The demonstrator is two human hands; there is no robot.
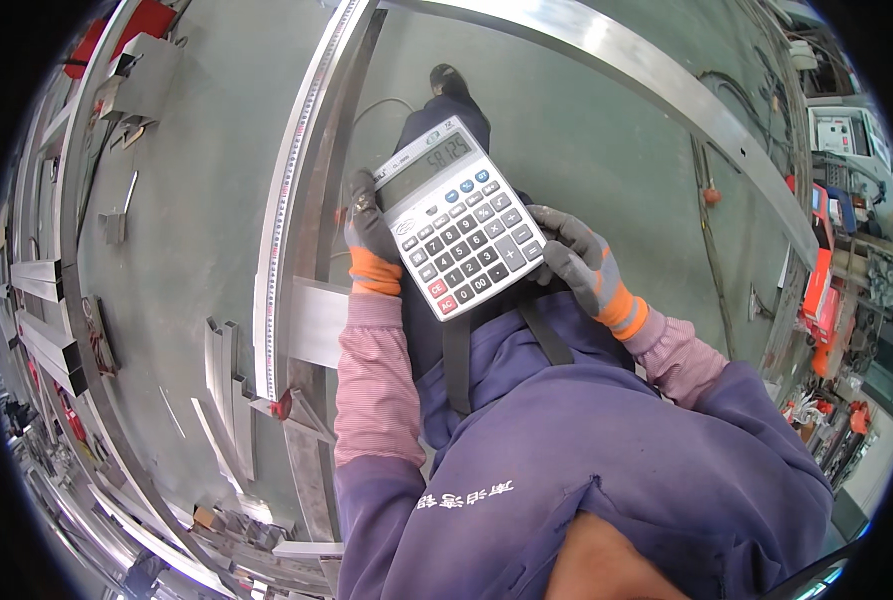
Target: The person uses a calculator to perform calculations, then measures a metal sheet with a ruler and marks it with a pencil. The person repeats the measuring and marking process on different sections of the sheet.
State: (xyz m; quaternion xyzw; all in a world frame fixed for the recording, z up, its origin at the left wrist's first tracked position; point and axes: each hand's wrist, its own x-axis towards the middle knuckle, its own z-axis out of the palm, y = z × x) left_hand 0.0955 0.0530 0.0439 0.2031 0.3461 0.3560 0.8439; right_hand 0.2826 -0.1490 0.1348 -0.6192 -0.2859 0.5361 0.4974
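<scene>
A large silver calculator point(436, 185) with dark, blue and red keys is tilted in front of my body, its display lit with digits. My left hand point(371, 228), in a grey and orange glove, grips its left edge; some of those fingers are hidden behind it. At the lower right corner, my gloved right hand point(578, 262) closes on the calculator's edge, with its fingers bent beside the keys. Left of the calculator, a measuring tape point(291, 180) lies stretched along a metal beam point(311, 420), with a red piece point(282, 405) at its near end.
A wide metal bar point(656, 85) crosses from the top to the right. Metal profiles point(228, 400) lie on the green floor point(216, 200) at left, near a rack with metal tubes point(51, 350). Tools and red items point(821, 290) crowd the right side.
</scene>
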